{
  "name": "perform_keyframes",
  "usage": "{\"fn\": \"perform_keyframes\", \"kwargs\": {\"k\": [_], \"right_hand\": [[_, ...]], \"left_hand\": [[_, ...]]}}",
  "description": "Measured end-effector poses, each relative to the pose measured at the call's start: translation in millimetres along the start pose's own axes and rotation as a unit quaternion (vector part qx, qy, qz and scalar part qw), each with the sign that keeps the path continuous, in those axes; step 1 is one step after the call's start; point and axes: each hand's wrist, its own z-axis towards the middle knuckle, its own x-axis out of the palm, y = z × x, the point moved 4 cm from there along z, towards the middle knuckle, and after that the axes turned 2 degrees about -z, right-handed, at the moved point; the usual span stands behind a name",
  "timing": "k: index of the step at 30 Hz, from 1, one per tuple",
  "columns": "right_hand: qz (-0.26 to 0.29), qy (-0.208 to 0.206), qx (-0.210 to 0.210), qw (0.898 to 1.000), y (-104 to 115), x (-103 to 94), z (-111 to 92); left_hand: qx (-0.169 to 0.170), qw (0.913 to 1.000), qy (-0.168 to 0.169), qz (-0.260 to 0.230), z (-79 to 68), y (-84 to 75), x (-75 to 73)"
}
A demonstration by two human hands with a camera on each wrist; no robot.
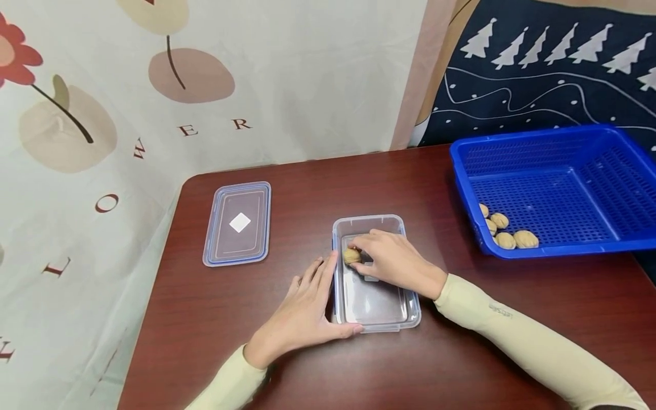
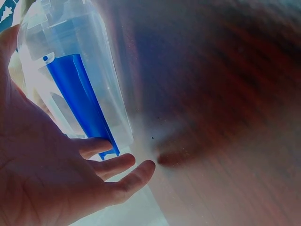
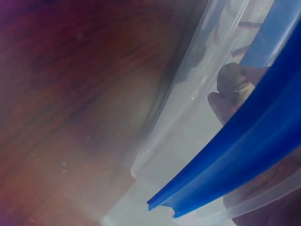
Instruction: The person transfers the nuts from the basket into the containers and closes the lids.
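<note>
A clear plastic food box (image 1: 381, 310) with blue side clips stands uncovered on the table. Inside it, toward the far left, my right hand (image 1: 392, 259) pinches a walnut (image 1: 352, 256) between thumb and fingers. My left hand (image 1: 307, 313) lies along the box's left side, its fingers extended against the wall and its thumb at the near left corner. In the left wrist view, that hand's fingertips are beside a blue clip (image 2: 82, 99). Through the box wall in the right wrist view, the walnut is only partly visible behind another blue clip (image 3: 235, 146).
A blue plastic basket (image 1: 589, 247) stands at the right, with several walnuts (image 1: 525, 239) gathered in its near left corner. The clear lid (image 1: 238, 239), with a white label, lies flat at the left. A printed curtain (image 1: 307, 85) hangs behind the brown table (image 1: 205, 319).
</note>
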Motion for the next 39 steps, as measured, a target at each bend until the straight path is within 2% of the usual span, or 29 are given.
{"fn": "perform_keyframes", "kwargs": {"k": [7, 18, 28, 39], "right_hand": [[-0.014, 0.004, -0.006, 1.0, 2.2, 1.2, 1.9], [-0.004, -0.018, -0.016, 1.0, 4.4, 0.0, -4.4], [0.033, -0.077, 0.005, 0.996, -2.9, -19.2, -23.2], [0.039, -0.117, 0.021, 0.992, -9.2, -39.1, -40.4]], "left_hand": [[-0.004, 1.0, -0.005, -0.001, -1.7, -1.1, -0.8], [-0.005, 0.9999, -0.012, 0.0, -5.5, 1.8, -2.2], [0.005, 0.9999, -0.009, 0.003, 0.8, -0.3, -0.1], [0.009, 0.9999, -0.006, 0.003, 3.9, -1.7, -0.1]]}}
